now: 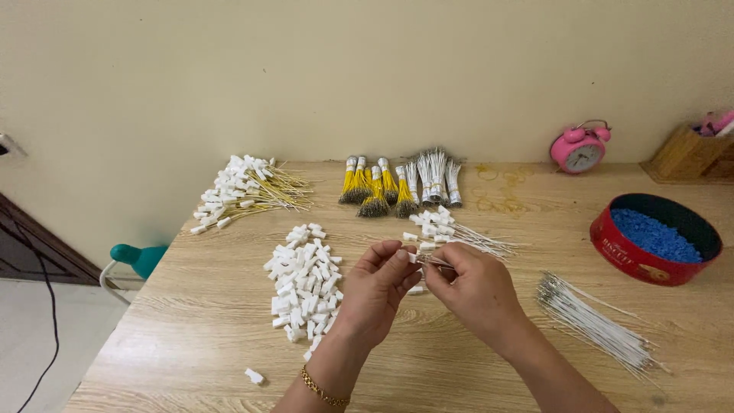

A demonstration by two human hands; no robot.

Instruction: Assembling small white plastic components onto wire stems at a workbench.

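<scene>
Assembly step, mid-desk: my left hand (380,281) pinches a white cap (414,258); my right hand (468,284) grips a thin wire (437,261), its end at the cap. Loose caps (304,284) lie just left, bare wires (592,320) toward the right edge. Seating the wire likely needs exact alignment.

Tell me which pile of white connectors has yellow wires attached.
The far-left pile, near the table's back edge. Its connectors carry yellow wires; the pile by the hands has none, and the middle one has white wires.
</scene>
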